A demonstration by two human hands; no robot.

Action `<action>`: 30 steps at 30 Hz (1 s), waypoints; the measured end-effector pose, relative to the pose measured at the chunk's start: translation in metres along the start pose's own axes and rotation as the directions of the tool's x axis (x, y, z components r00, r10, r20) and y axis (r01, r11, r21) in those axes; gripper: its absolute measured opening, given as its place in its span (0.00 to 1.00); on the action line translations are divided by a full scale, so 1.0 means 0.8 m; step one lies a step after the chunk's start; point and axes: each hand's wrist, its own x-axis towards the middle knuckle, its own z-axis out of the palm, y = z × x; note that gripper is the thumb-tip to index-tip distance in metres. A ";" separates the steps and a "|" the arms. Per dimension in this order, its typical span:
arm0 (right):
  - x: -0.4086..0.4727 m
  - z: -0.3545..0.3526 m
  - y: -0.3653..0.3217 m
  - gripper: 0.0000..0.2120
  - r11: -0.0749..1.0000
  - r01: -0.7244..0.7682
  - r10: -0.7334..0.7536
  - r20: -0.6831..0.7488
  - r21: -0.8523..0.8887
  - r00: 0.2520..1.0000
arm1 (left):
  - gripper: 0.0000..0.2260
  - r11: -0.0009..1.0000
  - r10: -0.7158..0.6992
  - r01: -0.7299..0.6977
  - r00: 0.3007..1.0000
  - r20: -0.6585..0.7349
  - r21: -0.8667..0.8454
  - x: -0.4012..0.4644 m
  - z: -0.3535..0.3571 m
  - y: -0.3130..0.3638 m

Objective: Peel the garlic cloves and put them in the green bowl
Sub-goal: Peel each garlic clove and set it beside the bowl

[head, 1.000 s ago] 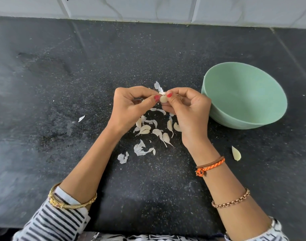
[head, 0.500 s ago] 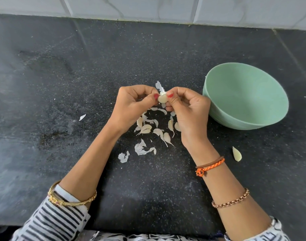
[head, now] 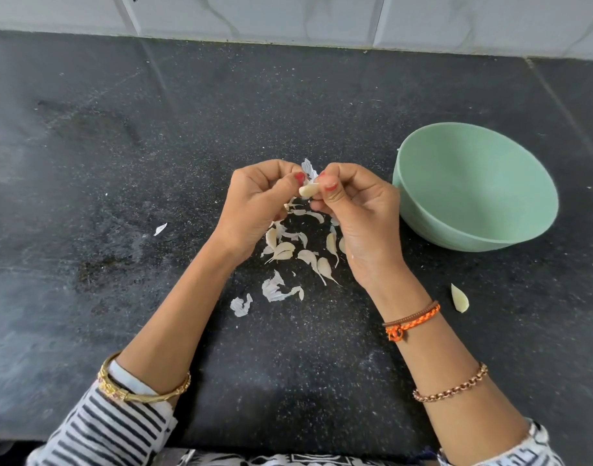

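Observation:
A pale garlic clove point(head: 308, 190) is pinched between my left hand point(head: 258, 206) and my right hand point(head: 359, 210), held above the black counter. A flake of white skin point(head: 309, 167) sticks up behind the clove. Under my hands lie several unpeeled cloves point(head: 285, 250) and torn skins point(head: 275, 290). The green bowl point(head: 473, 186) stands just right of my right hand, and its visible inside looks bare. One peeled clove point(head: 459, 298) lies on the counter in front of the bowl.
The black stone counter point(head: 120, 163) runs back to a white tiled wall point(head: 288, 18). A small scrap of skin point(head: 160, 229) lies to the left of my hands. Another skin piece point(head: 240, 305) sits near my left forearm.
More of the bare clove now shows between my thumbs, and it has turned to lie crosswise. My hands stay in the same place.

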 end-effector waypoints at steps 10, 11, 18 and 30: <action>0.001 -0.004 -0.006 0.13 0.972 -0.237 0.236 -0.030 -0.012 0.971 | 0.08 1.000 -0.006 0.005 0.999 -0.038 -0.016 0.001 0.000 -0.001; 0.001 -0.004 -0.006 0.14 0.969 -0.245 0.244 -0.032 -0.031 0.969 | 0.10 0.999 -0.008 0.005 0.998 -0.066 -0.050 0.002 -0.002 0.000; -0.002 0.001 0.002 0.13 0.983 -0.162 0.150 -0.132 -0.086 0.980 | 0.12 0.999 0.017 -0.010 0.968 -0.250 0.030 0.006 -0.011 -0.005; 0.000 -0.001 0.008 0.08 0.968 -0.014 -0.038 -0.202 -0.252 0.979 | 0.04 0.995 0.095 -0.096 0.992 0.084 0.003 -0.001 -0.007 -0.006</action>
